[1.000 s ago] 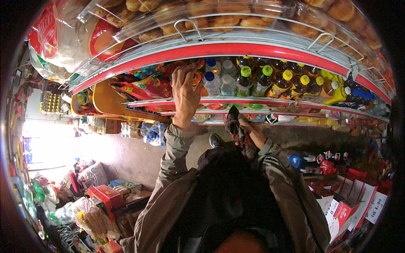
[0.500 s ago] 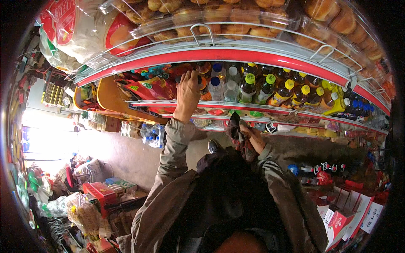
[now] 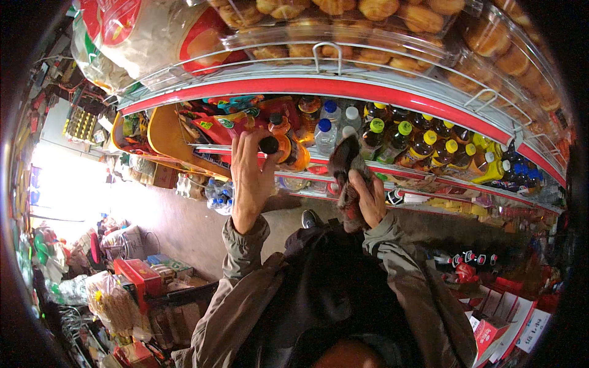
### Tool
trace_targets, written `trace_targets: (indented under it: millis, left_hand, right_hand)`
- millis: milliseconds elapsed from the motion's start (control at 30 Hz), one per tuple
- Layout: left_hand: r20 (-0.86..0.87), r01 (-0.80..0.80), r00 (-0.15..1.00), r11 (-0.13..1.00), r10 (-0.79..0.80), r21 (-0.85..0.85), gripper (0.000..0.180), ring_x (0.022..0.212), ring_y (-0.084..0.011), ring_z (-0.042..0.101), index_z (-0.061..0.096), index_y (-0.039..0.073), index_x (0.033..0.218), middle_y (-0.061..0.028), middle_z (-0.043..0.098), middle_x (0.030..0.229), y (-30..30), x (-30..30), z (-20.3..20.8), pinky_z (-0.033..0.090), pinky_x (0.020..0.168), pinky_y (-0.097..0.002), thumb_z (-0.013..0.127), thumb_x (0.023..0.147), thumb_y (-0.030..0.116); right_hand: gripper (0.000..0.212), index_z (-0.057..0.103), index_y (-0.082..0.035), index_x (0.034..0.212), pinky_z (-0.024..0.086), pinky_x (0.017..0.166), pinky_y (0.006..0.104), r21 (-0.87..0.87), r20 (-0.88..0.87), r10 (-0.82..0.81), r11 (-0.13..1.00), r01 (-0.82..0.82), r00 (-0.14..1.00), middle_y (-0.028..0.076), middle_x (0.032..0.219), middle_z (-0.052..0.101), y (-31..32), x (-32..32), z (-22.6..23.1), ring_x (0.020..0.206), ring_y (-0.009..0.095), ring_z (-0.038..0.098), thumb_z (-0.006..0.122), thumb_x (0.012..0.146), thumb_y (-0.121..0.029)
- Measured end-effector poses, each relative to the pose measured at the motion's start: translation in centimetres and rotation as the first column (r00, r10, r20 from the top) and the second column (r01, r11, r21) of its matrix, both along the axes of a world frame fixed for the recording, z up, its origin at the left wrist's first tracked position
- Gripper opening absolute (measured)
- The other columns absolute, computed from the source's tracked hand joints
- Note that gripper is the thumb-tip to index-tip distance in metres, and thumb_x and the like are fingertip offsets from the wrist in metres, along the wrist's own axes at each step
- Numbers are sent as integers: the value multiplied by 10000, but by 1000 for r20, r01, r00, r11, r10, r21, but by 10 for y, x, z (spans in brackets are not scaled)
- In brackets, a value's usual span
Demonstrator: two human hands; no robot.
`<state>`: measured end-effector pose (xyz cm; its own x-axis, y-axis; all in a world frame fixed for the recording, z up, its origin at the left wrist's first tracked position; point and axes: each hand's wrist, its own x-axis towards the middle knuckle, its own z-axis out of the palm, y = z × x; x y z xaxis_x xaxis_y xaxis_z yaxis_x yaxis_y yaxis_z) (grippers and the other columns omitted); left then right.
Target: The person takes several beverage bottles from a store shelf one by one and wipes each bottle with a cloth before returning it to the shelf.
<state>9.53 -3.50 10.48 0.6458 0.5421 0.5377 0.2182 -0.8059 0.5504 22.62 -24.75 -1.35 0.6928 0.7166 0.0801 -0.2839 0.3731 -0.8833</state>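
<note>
My left hand [image 3: 250,175] is at the front of the drinks shelf, thumb and fingers closed around the black-capped neck of an orange drink bottle [image 3: 297,156]. That bottle leans out toward me, its body still over the shelf edge. Behind it stands another black-capped orange bottle [image 3: 279,124]. Bunched in my right hand [image 3: 368,199] is a dark, grimy cloth [image 3: 345,161], held up before the shelf and covering part of the bottles there. Beside the orange bottles are clear bottles with blue caps [image 3: 325,136] and dark ones with green caps [image 3: 372,136].
Above runs a red-edged shelf [image 3: 294,87] with a wire rail and boxes of buns [image 3: 423,19]. Yellow-capped bottles [image 3: 423,147] fill the right side. At left are a yellow bin [image 3: 164,138] and red packets [image 3: 211,130]. Cartons [image 3: 138,276] and goods crowd the floor [image 3: 196,224].
My left hand has drawn back from the shelf, and the orange bottle has come forward and tilted with it. My right hand has raised the cloth toward the bottles.
</note>
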Motion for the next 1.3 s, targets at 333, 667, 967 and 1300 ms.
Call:
trace_targets:
  millis: [333, 667, 967, 1300]
  left_hand:
    - [226, 72, 973, 887, 37, -455, 456, 1074, -221, 643, 572, -7, 1240, -118, 632, 1147, -28, -34, -18, 545, 882, -338, 688, 808, -94]
    - [141, 141, 987, 871, -83, -471, 358, 983, -205, 628, 621, 11, 1160, -85, 603, 1097, 7, -54, -1, 528, 783, -303, 716, 816, -16]
    - [363, 271, 931, 724, -30, -635, 380, 988, -152, 623, 611, -18, 1128, -58, 617, 1038, 43, -63, -39, 511, 881, -296, 781, 792, 32]
    - [540, 534, 836, 367, -97, -761, 774, 1065, -166, 583, 524, 40, 1238, -62, 612, 1147, 46, -69, -90, 465, 965, -335, 964, 629, 225]
  right_hand:
    - [448, 569, -23, 1305, 482, 942, 429, -111, 719, 23, 990, 82, 695, 201, 1196, 615, 100, -27, 74, 1125, 363, 599, 654, 963, -301]
    - [590, 492, -63, 1427, 495, 1005, 377, -17, -610, 445, 819, -573, 655, 84, 1325, 610, 102, -27, -18, 1172, 228, 610, 609, 991, -442]
    - [1117, 275, -178, 1555, 527, 1010, 480, 263, -682, 620, 703, -660, 389, 153, 1415, 541, 101, -40, -34, 1157, 293, 634, 917, 657, -354]
    - [1395, 257, -26, 1543, 341, 1167, 445, -14, -108, 564, 823, -568, 819, 116, 1532, 404, 147, -62, -44, 1391, 272, 432, 1037, 411, -265]
